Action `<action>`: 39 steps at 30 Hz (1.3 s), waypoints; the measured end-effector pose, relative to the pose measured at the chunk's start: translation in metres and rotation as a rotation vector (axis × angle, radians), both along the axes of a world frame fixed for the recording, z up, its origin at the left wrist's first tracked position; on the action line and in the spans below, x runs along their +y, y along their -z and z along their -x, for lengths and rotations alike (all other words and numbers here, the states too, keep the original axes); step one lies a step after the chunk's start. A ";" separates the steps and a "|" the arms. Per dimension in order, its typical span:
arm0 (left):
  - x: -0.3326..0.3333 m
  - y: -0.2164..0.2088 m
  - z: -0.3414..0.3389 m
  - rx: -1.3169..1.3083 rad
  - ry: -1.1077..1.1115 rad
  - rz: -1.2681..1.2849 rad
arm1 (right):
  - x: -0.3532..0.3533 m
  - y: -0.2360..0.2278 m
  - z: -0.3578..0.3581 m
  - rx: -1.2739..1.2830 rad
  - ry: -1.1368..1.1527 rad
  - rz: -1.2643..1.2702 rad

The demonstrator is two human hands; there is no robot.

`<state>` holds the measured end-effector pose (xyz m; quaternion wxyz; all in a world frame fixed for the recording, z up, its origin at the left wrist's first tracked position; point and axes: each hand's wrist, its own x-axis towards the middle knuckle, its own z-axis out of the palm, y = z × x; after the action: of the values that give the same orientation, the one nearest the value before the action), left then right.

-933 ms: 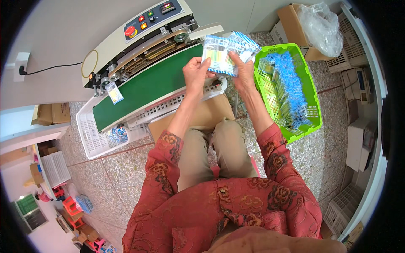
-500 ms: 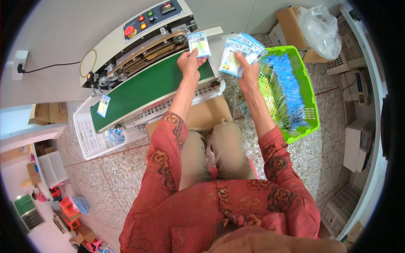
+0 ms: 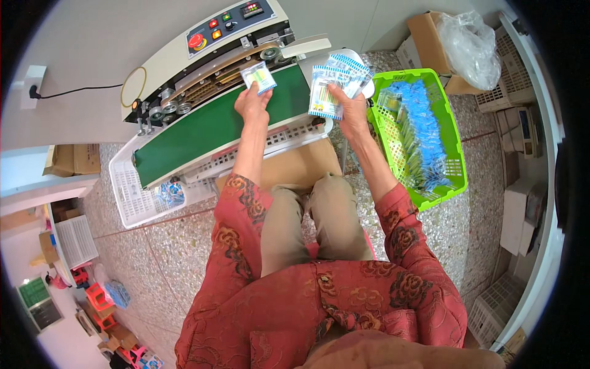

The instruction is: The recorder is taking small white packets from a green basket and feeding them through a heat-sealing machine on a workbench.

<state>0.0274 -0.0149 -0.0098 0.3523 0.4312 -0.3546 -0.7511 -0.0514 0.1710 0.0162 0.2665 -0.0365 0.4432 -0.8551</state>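
My left hand (image 3: 252,106) pinches one small clear packet (image 3: 259,79) with blue-striped edges by its lower edge. It holds the packet, tilted, over the green conveyor belt (image 3: 203,138) beside the band sealer's rollers; whether its far edge touches the sealer I cannot tell. Several similar packets (image 3: 326,92) are fanned out in my right hand (image 3: 353,114), thumb on top, past the belt's right end. Slim yellow-green pieces show through the film. Below the belt's left end, a white basket (image 3: 126,200) holds some blue-and-white packets (image 3: 170,193).
The sealer's control panel (image 3: 228,27) has lit buttons and a red knob. To my right, a green basket (image 3: 456,132) contains rows of blue-edged packets. A cardboard box (image 3: 424,37) with a clear plastic bag (image 3: 470,49) stands behind it. Another carton (image 3: 295,166) sits under the belt.
My left hand has moved left along the belt with its packet, which now tilts. My right hand has shifted slightly left with its fan. The packet at the belt's left end has left the belt.
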 end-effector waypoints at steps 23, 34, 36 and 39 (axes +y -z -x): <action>0.091 -0.046 0.006 -0.159 0.615 0.325 | -0.004 -0.005 0.002 -0.063 0.040 0.111; 0.091 -0.052 0.007 -0.045 0.725 0.077 | 0.001 -0.005 0.008 0.021 0.034 0.057; 0.090 -0.052 0.007 -0.013 0.743 0.029 | 0.002 -0.006 0.010 0.030 0.050 0.053; 0.090 -0.052 0.009 0.045 0.740 -0.024 | 0.002 -0.009 0.012 0.032 0.092 0.060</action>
<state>0.0188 0.0749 0.0424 0.0596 0.2612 -0.4697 -0.8412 -0.0634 0.1730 0.0247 0.2183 -0.0379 0.4230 -0.8787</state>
